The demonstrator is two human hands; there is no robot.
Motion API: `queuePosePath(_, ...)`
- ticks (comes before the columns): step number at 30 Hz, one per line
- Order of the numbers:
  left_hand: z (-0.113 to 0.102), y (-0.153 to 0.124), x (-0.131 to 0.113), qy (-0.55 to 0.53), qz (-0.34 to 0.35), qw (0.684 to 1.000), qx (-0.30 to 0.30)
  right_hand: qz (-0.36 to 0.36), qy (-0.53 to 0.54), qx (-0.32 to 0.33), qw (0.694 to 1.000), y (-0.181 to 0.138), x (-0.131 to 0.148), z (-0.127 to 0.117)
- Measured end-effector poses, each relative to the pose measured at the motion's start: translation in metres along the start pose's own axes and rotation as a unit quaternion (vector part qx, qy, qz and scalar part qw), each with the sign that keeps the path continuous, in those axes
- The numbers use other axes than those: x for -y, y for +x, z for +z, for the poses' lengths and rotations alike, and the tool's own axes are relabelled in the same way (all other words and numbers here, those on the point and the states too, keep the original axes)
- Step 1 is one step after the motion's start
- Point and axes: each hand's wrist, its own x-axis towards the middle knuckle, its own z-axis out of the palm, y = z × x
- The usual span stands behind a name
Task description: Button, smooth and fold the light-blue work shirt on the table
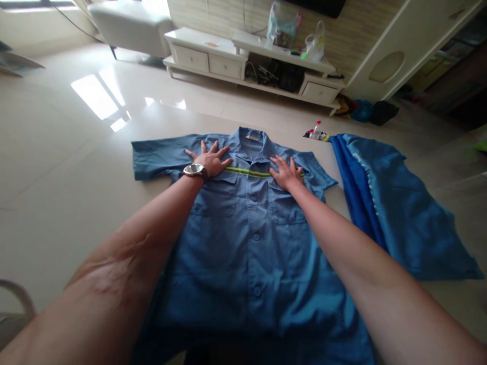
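Note:
A blue short-sleeved work shirt (232, 243) lies spread out, front side up, with its collar away from me and its buttons done up. A yellow-green stripe crosses its chest above two flap pockets. My left hand (211, 158), a watch (194, 170) on its wrist, rests flat with fingers spread on the chest near the longer-lying sleeve. On the other side of the collar my right hand (285, 172) presses flat over the stripe, fingers apart. Neither hand grips the cloth. The shirt's bottom hem fades into shadow nearest me.
More blue cloth (411, 213) hangs or lies folded at the right. Behind it stand small bottles with red caps (316, 131). A white TV cabinet (228, 53) with plastic bags (281, 30) runs along the far wall, beside a pale seat (131, 30). A curved chair part (19, 294) shows at lower left.

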Motion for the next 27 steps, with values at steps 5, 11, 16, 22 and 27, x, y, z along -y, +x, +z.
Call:
queuePosePath(5, -0.006, 0.037, 0.011, 0.024, 0.03, 0.999, 0.021, -0.03, 0.023, -0.024, 0.999, 0.041, -0.005, 0.013)
queuePosePath(11, -0.009, 0.059, 0.014, 0.012, 0.051, 0.999, -0.01, -0.033, 0.029, -0.034, 0.998, 0.063, -0.01, 0.02)
queuePosePath(16, -0.011, 0.053, 0.012, 0.023, 0.037, 0.999, -0.027, -0.012, 0.003, -0.03, 0.999, 0.056, 0.003, 0.015)
queuePosePath(22, -0.034, -0.01, -0.043, -0.004, 0.0, 0.989, -0.15, -0.066, -0.03, -0.113, 0.991, 0.002, 0.017, -0.027)
queuePosePath(27, -0.02, -0.123, -0.104, -0.122, -0.019, 0.985, -0.121, -0.057, 0.016, -0.118, 0.991, -0.12, -0.02, -0.055)
